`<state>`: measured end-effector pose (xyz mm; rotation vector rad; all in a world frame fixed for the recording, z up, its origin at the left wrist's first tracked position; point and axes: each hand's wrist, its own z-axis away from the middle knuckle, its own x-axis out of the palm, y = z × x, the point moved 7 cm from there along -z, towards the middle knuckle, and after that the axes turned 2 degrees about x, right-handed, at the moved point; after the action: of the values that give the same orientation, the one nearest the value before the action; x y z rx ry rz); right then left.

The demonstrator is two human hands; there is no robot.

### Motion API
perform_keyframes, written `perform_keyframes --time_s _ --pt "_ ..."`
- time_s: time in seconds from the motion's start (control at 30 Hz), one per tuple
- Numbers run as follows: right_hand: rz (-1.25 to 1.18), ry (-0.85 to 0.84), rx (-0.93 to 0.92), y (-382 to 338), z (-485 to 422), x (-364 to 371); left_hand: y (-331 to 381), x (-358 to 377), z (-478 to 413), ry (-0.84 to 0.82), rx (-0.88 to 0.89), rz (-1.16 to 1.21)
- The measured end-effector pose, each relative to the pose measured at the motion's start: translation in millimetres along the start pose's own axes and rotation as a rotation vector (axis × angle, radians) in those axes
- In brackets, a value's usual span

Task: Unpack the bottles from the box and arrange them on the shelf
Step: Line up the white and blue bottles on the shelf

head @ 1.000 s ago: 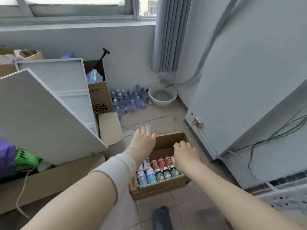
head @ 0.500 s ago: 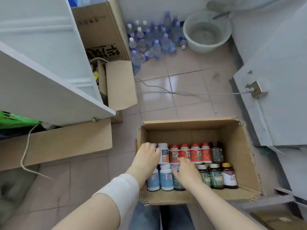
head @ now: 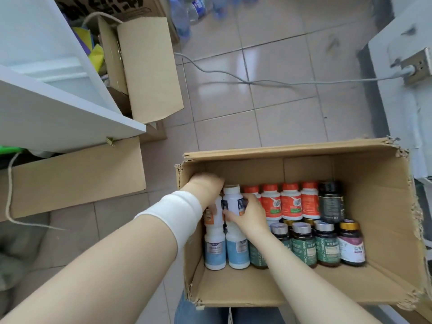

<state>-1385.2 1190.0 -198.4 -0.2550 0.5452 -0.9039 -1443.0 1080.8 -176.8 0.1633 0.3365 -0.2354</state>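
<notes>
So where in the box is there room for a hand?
Bare cardboard lies between the front bottle row and the box's near wall, and beside the black bottle toward the right wall. Crowded: left corner, left hand and right hand at the white bottles.

Floor (head: 280, 118): pale glossy tiles with grey grout lines.
- Box (head: 383, 218): open brown cardboard with torn top edges, standing on the tiles.
- Cable (head: 247, 82): grey, lying slack across the tiles beyond the box.
- Water bottles (head: 184, 15): a clear cluster, well beyond the box, partly cut off.
- Long carton (head: 77, 178): plain brown, just left of the box.
- Flapped carton (head: 147, 66): open, beyond the box to the left.
- Twine (head: 46, 226): loose end trailing left of the box.
</notes>
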Motion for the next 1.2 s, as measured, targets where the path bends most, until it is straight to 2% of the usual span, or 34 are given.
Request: perform_keyframes --time_s 0.1,0.23,0.37,0.47,0.63,0.87,1.07,1.2 --pt "-0.191 -0.045 0.026 5 5 -21 -1 -6 -1 0.044 0.015 0.203" --pt "-0.573 -0.078 0.132 18 14 -48 -3 -13 4 0.193 0.052 0.528" --pt "-1.022 -0.182 0.192 16 32 -69 2 -31 25 0.342 0.104 0.779" --pt "-1.123 -0.142 0.136 6 55 -92 8 -44 51 0.388 0.145 1.003" --pt "-1.127 -0.001 0.019 -13 115 -129 32 -71 117 0.456 0.253 1.237" --pt "-1.335 0.103 -0.158 -24 246 -153 81 -89 222 0.384 0.462 1.521" --pt "-1.481 0.265 -0.260 -1 362 -162 162 -104 327 0.302 0.773 1.405" --pt "-1.517 0.363 -0.402 23 452 -178 242 -100 396 0.100 0.914 1.376"
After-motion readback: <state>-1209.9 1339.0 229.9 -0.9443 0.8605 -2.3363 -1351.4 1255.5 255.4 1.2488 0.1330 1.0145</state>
